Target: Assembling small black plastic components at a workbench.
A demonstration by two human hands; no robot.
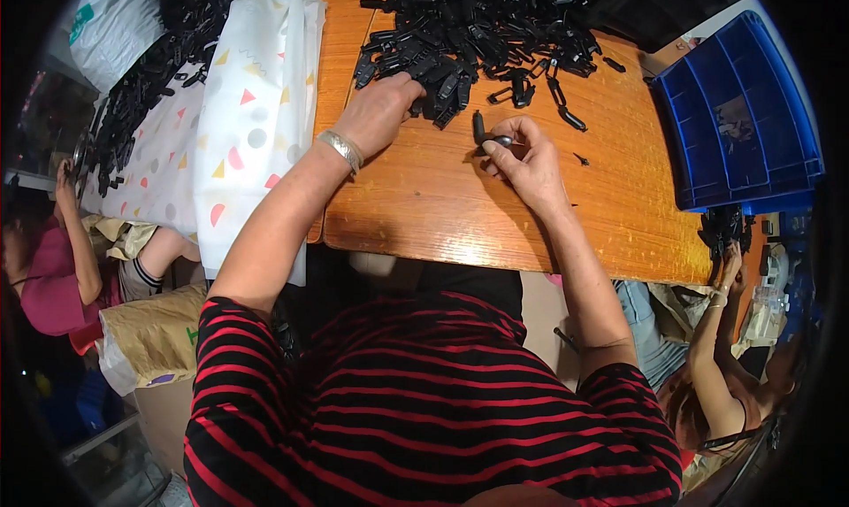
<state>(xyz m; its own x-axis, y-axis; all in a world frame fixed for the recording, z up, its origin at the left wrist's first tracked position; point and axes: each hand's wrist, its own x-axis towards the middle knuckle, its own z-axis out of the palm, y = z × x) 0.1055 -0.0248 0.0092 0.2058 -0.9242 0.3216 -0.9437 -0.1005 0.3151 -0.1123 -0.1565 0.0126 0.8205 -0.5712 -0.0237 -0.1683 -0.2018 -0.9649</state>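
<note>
My right hand (534,169) pinches a small black plastic piece (500,142) with a shiny rounded end between thumb and fingers, just above the wooden table. An upright black arm (478,123) shows beside that end; whether the two are one piece I cannot tell. At the near left edge of a heap of black plastic clip-like parts (478,29), my left hand (382,111) is closed, its curled fingers against the parts. Its fingertips are hidden, and so is whatever they may hold. A silver bracelet (341,150) circles my left wrist.
A few loose open-frame parts (566,109) and a tiny dark piece (581,159) lie on the wooden table (424,215). Patterned white sheeting (252,109) covers the left side. A blue crate (738,109) stands tilted at right. Other people work at left (62,259) and right (707,365).
</note>
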